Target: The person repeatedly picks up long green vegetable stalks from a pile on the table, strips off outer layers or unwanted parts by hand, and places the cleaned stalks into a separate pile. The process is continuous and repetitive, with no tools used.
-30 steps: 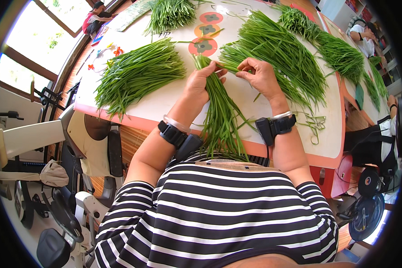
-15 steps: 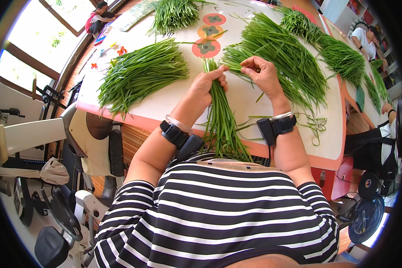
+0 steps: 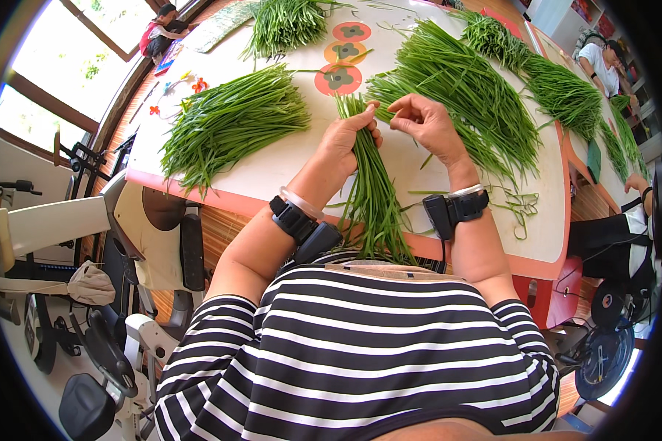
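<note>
My left hand [image 3: 348, 138] grips a bunch of long green chive stalks [image 3: 371, 198] near its cut end; the leaves trail back over the table edge toward my striped shirt. My right hand [image 3: 428, 125] is just to the right of the bunch's top, its fingers pinching a thin stalk there. Both wrists wear black bands. A heap of loose chives [image 3: 232, 121] lies left of my hands, and a bigger heap [image 3: 463, 95] lies right and beyond them.
The white table [image 3: 287, 165] has a pink edge and round orange mats [image 3: 338, 77]. More chive piles [image 3: 283, 22] lie farther off, some [image 3: 559, 88] on a second table. Other people sit at the far right [image 3: 603, 62] and top left [image 3: 158, 29]. Exercise machines [image 3: 110, 294] stand at my left.
Both hands with the bunch have shifted slightly forward over the table. My right hand has drawn in closer to the bunch's top.
</note>
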### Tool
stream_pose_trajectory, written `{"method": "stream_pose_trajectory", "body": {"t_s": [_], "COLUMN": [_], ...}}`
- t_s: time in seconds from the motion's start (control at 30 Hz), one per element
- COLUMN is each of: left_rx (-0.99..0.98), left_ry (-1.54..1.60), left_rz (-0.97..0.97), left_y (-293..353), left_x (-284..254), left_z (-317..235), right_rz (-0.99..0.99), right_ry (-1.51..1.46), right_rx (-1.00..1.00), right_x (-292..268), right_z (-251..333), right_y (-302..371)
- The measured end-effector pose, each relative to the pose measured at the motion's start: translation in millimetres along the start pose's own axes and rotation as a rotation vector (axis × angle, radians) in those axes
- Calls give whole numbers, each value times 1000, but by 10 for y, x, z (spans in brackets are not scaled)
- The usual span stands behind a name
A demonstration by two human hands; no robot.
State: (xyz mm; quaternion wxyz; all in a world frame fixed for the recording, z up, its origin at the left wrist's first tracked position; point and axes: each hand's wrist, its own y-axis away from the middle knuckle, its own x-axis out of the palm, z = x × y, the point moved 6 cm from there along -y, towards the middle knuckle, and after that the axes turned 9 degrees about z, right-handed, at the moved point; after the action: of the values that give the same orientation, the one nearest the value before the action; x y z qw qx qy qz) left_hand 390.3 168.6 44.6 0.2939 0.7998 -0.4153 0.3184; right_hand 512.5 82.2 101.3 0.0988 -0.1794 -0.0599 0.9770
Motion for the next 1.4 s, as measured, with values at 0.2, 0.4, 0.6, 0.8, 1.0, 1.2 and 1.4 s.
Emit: {"method": "stream_pose_trajectory", "body": {"t_s": [0.2, 0.4, 0.6, 0.8, 1.0, 1.2, 1.4], "left_rx": [83, 156, -49, -74, 16, 40, -2], "left_ry": [-163, 62, 267, 105, 13, 69, 122], "left_rz": [-61, 143, 276, 96, 53, 58, 160], "left_y": [35, 104, 95, 106, 86, 149, 169], "left_x": [-34, -93, -132, -157, -102, -114, -91], "left_z": [-98, -325, -183, -21, -50, -47, 5], "right_rz": [97, -266, -187, -266, -53, -159, -262], "right_ry": [-35, 337, 758, 746, 417, 522, 841], "right_rx": [20, -14, 2, -18, -50, -2, 21], "right_x": [88, -246, -71, -103, 46, -81, -84], "right_z": [-86, -69, -59, -90, 13, -24, -63], "right_y": [3, 63, 56, 54, 24, 25, 62]}}
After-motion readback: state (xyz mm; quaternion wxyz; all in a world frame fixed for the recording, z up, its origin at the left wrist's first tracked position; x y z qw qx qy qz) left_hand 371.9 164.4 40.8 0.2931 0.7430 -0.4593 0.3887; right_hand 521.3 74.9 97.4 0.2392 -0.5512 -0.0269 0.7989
